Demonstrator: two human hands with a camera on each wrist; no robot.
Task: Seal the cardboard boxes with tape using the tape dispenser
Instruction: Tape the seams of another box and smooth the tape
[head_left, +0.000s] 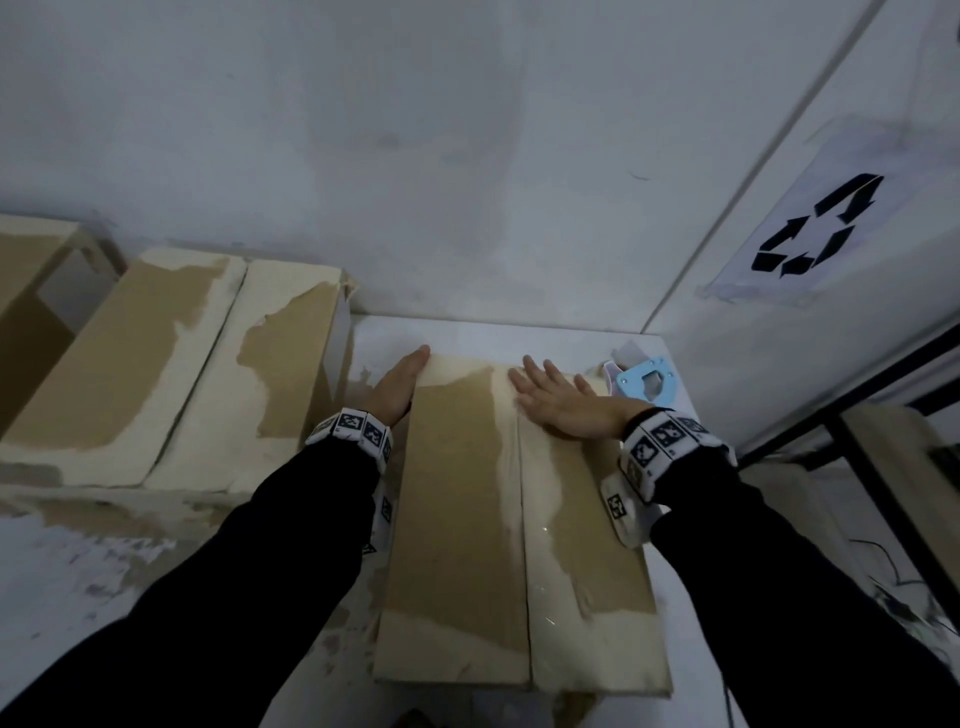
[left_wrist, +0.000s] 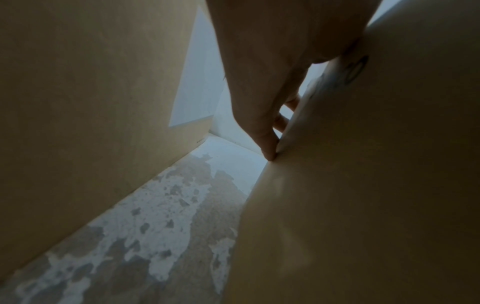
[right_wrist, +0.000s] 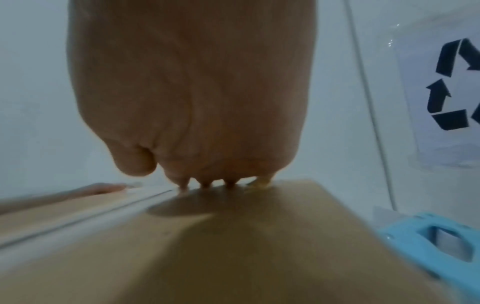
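Observation:
A brown cardboard box (head_left: 457, 519) with both top flaps folded down lies in front of me on a white table (head_left: 467, 332). My left hand (head_left: 397, 384) lies flat against the box's far left edge (left_wrist: 337, 185), fingers straight (left_wrist: 265, 133). On the right flap my right hand (head_left: 556, 397) presses down with spread fingers (right_wrist: 205, 183), near the centre seam (head_left: 522, 519). A light blue tape dispenser (head_left: 641, 382) sits on the table just right of the box's far corner, also at the right edge of the right wrist view (right_wrist: 436, 242).
A larger closed box (head_left: 171, 364) stands close on the left, leaving a narrow gap (left_wrist: 182, 205). Another open box (head_left: 31, 291) is at far left. White walls rise behind and to the right, with a recycling sign (head_left: 815, 228). A black frame (head_left: 872, 493) stands right.

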